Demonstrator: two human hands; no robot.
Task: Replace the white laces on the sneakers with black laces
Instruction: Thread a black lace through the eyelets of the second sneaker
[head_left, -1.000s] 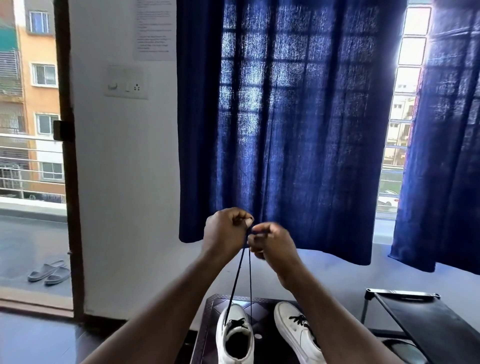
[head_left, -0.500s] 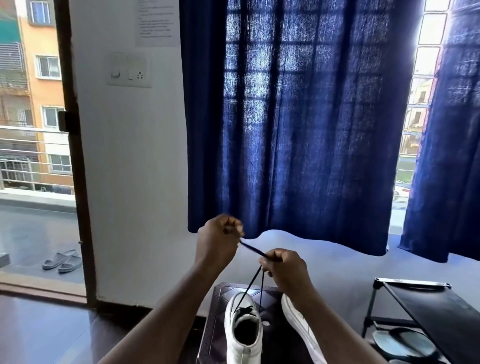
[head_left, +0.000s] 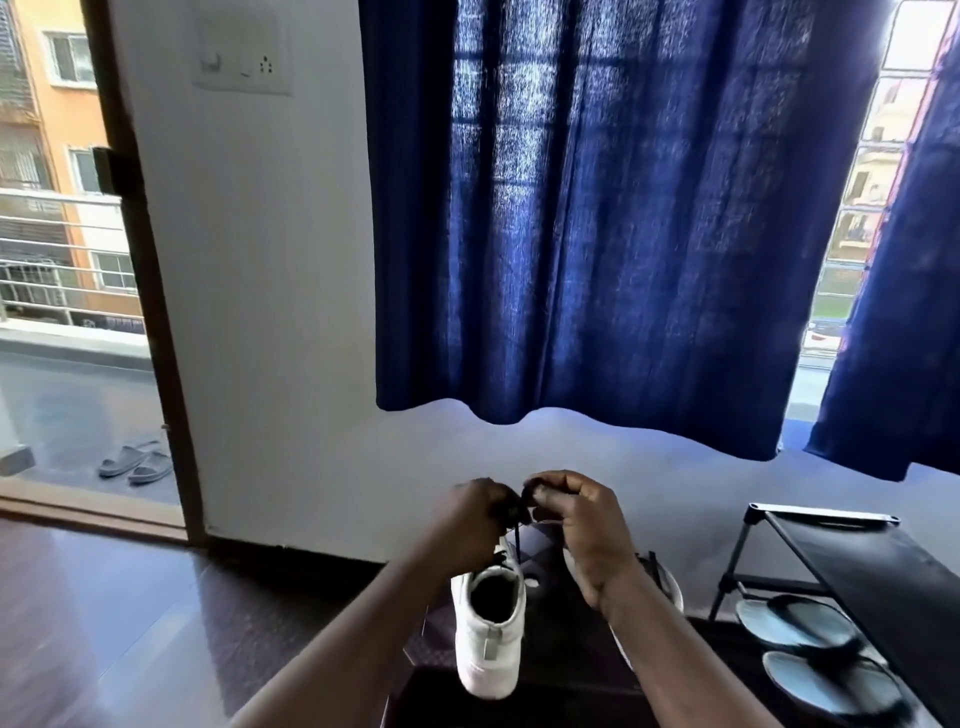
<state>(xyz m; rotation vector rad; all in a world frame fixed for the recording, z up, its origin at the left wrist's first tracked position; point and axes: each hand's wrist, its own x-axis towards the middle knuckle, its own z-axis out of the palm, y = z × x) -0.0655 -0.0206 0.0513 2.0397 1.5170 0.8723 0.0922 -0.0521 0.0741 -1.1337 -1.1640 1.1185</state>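
Note:
A white sneaker (head_left: 488, 634) stands heel toward me on a dark low table (head_left: 566, 629). My left hand (head_left: 467, 525) and my right hand (head_left: 576, 519) meet just above its tongue, both with curled fingers pinching the black lace (head_left: 517, 538), which runs down in a short strand to the shoe. A second white sneaker (head_left: 670, 587) lies to the right, mostly hidden behind my right forearm; a bit of black lace shows on it.
A black metal shoe rack (head_left: 852, 566) stands at the right with grey sandals (head_left: 810, 649) under it. A blue curtain (head_left: 597, 234) hangs over the window ahead. Grey slippers (head_left: 136, 462) lie on the balcony past the open door at left.
Both hands have dropped from well above the shoe to close over it, coming together again. The lace strands between hands and shoe are now short. The view tilted downward.

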